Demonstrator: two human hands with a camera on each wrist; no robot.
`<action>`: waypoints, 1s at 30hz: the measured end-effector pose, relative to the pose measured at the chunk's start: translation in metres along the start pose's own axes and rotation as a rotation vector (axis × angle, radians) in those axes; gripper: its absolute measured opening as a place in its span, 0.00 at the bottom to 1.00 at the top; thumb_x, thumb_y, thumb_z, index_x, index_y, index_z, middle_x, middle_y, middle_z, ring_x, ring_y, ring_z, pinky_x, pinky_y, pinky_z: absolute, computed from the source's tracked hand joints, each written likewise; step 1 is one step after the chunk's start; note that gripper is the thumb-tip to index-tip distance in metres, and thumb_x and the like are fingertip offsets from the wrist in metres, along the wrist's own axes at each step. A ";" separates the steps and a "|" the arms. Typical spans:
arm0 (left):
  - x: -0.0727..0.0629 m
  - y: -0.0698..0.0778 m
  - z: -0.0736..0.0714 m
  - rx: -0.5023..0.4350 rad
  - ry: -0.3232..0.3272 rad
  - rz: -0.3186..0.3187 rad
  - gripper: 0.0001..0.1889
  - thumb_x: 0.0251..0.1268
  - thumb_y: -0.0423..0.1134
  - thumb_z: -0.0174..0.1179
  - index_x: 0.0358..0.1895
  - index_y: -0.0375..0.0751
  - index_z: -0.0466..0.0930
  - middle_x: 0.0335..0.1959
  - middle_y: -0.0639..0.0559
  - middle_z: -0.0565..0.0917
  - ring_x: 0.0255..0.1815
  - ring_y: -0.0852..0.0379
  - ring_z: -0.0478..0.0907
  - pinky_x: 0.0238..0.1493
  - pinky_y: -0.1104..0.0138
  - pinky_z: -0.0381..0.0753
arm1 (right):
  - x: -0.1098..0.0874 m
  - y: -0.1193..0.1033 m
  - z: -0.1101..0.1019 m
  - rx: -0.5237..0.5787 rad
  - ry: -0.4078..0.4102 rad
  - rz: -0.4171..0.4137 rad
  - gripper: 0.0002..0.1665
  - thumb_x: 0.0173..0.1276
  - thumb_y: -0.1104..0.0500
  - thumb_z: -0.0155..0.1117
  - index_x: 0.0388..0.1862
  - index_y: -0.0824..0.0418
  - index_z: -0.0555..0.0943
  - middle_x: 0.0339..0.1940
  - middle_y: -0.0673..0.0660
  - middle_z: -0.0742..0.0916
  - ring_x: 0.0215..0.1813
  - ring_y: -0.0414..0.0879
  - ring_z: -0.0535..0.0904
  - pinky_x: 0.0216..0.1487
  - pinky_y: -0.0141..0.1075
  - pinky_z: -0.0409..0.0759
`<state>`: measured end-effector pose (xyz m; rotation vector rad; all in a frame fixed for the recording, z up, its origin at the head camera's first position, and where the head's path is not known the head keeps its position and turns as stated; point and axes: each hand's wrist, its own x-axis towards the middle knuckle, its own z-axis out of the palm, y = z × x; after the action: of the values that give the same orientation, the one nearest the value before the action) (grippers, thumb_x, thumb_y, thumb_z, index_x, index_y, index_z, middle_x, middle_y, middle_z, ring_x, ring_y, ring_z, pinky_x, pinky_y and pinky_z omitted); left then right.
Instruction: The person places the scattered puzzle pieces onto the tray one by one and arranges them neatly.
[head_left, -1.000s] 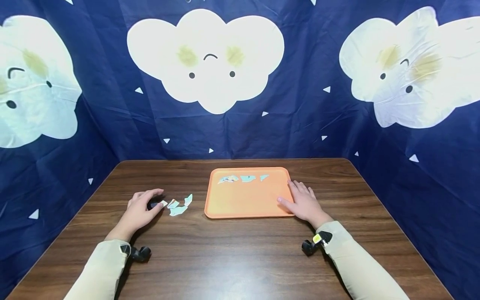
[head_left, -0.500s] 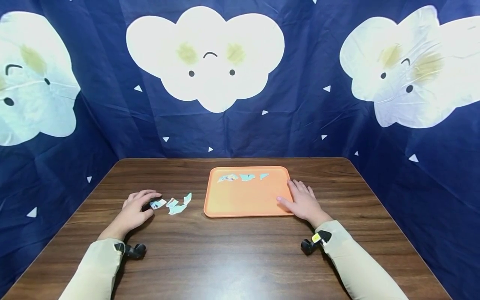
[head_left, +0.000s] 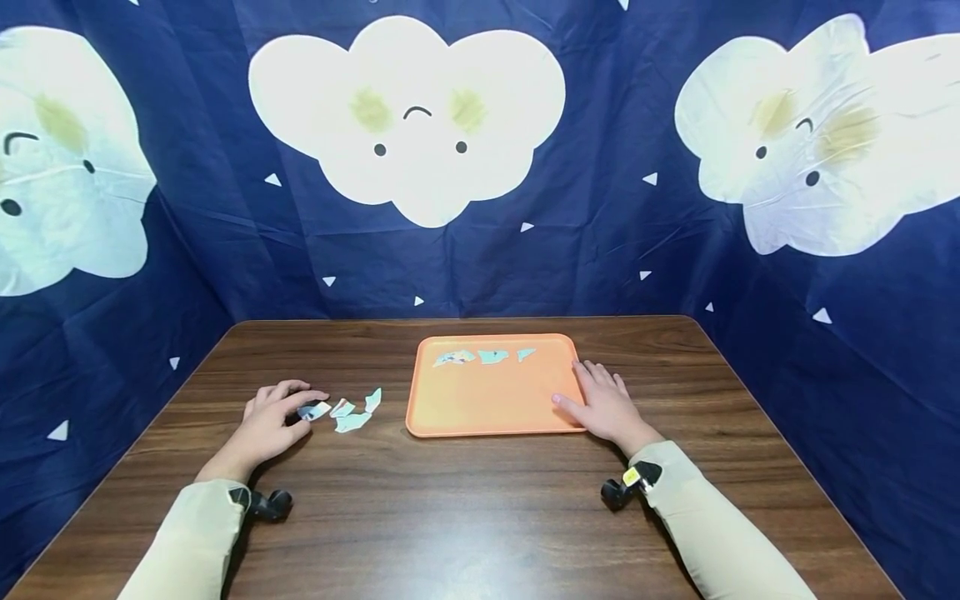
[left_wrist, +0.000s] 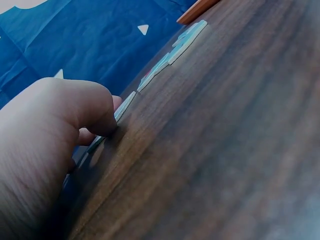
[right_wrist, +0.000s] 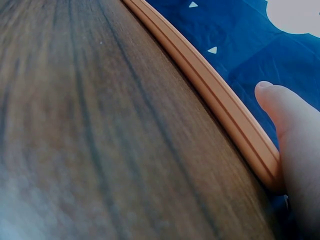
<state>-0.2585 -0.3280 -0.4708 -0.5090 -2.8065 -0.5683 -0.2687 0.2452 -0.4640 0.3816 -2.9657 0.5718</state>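
Observation:
In the head view my left hand (head_left: 270, 425) rests on the table at left. Its thumb and index finger lie around a flat picture-puzzle piece (head_left: 315, 412) on the wood, and I see no firm pinch. The left wrist view shows the thumb (left_wrist: 95, 107) low beside the piece edge (left_wrist: 125, 106); the other fingers are mostly hidden. Several more pieces (head_left: 352, 422) lie just right of it. My right hand (head_left: 609, 408) rests at the right side of an orange tray (head_left: 487, 408), its fingers straight and its thumb spread over the rim.
On the tray's far part lie three puzzle pieces, among them a light blue piece (head_left: 492, 357). The brown wooden table (head_left: 450, 517) extends in front. A dark blue cloth (head_left: 450, 275) printed with clouds stands behind and at both sides.
My left hand has shifted slightly left, uncovering the nearest piece, and its index finger now reaches a little further right over that piece's far side. The right hand and tray look unmoved.

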 end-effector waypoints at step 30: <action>0.003 -0.004 0.001 -0.025 0.085 0.036 0.16 0.51 0.41 0.71 0.46 0.47 0.85 0.52 0.45 0.79 0.55 0.38 0.67 0.51 0.39 0.59 | 0.003 0.001 0.000 -0.004 0.001 -0.010 0.56 0.70 0.26 0.49 0.81 0.65 0.57 0.78 0.71 0.64 0.80 0.66 0.54 0.74 0.66 0.45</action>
<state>-0.2630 -0.3303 -0.4718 -0.5261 -2.7076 -0.6032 -0.2716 0.2455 -0.4645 0.3959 -2.9618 0.5652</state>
